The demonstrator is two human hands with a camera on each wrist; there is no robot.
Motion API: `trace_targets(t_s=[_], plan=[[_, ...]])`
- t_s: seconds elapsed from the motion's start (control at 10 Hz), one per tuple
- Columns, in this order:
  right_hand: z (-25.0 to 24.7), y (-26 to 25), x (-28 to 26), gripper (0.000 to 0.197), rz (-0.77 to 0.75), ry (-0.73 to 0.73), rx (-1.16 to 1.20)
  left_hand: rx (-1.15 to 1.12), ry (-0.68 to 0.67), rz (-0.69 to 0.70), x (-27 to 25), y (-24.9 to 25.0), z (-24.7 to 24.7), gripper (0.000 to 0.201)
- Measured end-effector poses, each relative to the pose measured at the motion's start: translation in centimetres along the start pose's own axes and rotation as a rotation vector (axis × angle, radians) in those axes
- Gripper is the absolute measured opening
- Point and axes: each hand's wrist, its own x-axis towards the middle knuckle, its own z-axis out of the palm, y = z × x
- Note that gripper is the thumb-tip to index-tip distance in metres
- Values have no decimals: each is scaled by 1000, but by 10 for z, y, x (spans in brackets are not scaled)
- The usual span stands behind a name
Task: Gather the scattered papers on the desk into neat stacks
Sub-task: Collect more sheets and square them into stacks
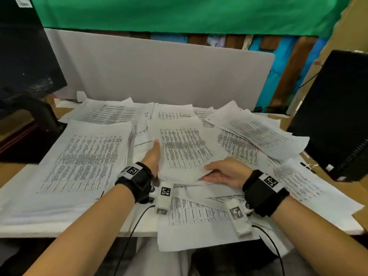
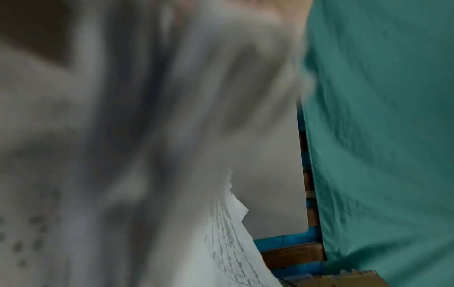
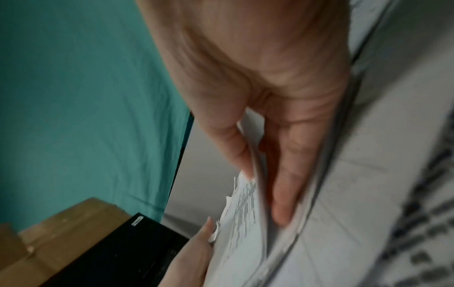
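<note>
Behind the desk [image 1: 20, 170] stands a grey partition panel [image 1: 159, 72], with green cloth [image 1: 179, 12] hanging above it. Printed sheets cover most of the wooden surface in overlapping, skewed layers.

**Held item.** A sheaf of papers [image 1: 183, 148] sits at centre, directly ahead of both wrists, its long axis running away from the person. The left hand [image 1: 153, 156] lies along the sheaf's left long edge; its fingers are hidden beneath the sheets, so their grip cannot be confirmed, and the left wrist view is blurred by paper. The right hand [image 1: 225, 172] pinches the near right corner, thumb on top and fingers underneath, as the right wrist view confirms [image 3: 270, 116].

**Governing relation.** A squared stack [image 1: 83, 162] lies just left of the sheaf, nearer the left hand, with its long axis roughly parallel. Judged destination: that stack.

**Materials.** Sheets are thin, flexible and white, printed with dense tables. Loose sheets [image 1: 258, 136] at right remain fanned with curled corners. Expect sagging where unsupported.
</note>
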Motion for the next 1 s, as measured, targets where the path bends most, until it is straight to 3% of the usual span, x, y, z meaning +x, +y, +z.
trace_targets(t_s=[0.1, 0.2, 0.3, 0.4, 0.5, 0.6, 0.7, 0.8, 1.0], plan=[[-8, -13, 2, 49, -87, 81, -82, 72, -21, 10, -42, 12, 11, 73], [-24, -30, 10, 47, -258, 342, -163, 109, -38, 63, -42, 11, 15, 73], [-23, -27, 15, 37, -104, 168, -444, 187, -2, 92, -35, 7, 9, 69], [-32, -26, 21, 29, -39, 58, -416, 224, -62, 173, -24, 1, 6, 40], [-63, -37, 37, 46, -178, 255, 120, 208, -101, 194, -26, -2, 7, 35], [-85, -39, 50, 41, -212, 367, 344, 198, -77, 221, -23, -5, 8, 32], [-92, -49, 64, 10, -77, 344, 694, 217, -37, 238, -23, -5, 9, 27], [-91, -58, 63, 22, -104, 388, 633, 215, -12, 230, -23, -5, 11, 25], [-39, -73, 47, 25, -167, 255, 560, 213, 18, 198, -19, -4, 10, 33]])
